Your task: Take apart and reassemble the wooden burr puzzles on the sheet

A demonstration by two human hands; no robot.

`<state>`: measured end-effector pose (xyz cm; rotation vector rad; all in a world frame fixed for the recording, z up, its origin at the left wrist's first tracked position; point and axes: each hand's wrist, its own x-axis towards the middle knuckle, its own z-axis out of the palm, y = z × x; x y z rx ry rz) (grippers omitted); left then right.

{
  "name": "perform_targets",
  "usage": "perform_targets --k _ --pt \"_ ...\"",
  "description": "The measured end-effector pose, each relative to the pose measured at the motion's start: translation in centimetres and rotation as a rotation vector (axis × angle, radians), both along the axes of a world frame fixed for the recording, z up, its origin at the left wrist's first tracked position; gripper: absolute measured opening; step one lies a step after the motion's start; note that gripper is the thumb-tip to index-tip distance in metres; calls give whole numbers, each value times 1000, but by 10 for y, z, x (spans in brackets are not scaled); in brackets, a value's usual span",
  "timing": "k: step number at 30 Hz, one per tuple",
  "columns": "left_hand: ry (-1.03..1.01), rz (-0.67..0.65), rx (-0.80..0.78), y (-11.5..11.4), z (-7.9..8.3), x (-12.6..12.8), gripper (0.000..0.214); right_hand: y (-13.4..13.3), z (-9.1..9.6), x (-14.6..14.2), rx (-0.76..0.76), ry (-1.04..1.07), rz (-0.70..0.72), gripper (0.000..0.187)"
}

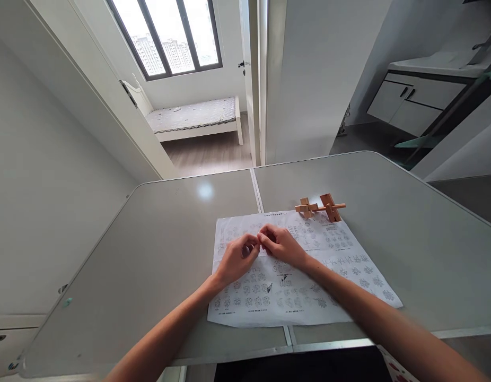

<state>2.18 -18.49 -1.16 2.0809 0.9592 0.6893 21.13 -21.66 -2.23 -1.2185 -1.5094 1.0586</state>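
Note:
My left hand (238, 259) and my right hand (282, 245) meet over a large printed paper sheet (309, 313). Their fingertips touch or almost touch, with the fingers curled in on both. Nothing shows between the fingers of either hand. Small line drawings and lines of print cover the sheet, partly hidden under my hands and right forearm. Beyond my right hand, at the sheet's far right corner, stands a wooden interlocking puzzle (332, 208) of crossed bars and flat pieces. Neither hand touches it.
The grey table (158, 254) has a metal seam (256, 191) across its middle and a pale raised edge. Past it, a doorway opens onto a bed (193, 115) under a window (169, 37). A white cabinet with a basin (420, 98) stands at the far right.

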Motion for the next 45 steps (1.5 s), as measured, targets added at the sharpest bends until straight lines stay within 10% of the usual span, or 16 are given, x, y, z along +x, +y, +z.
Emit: perform_targets --k 45 --pt "18 -29 -7 1 -3 -1 13 2 -3 1 16 -129 18 25"
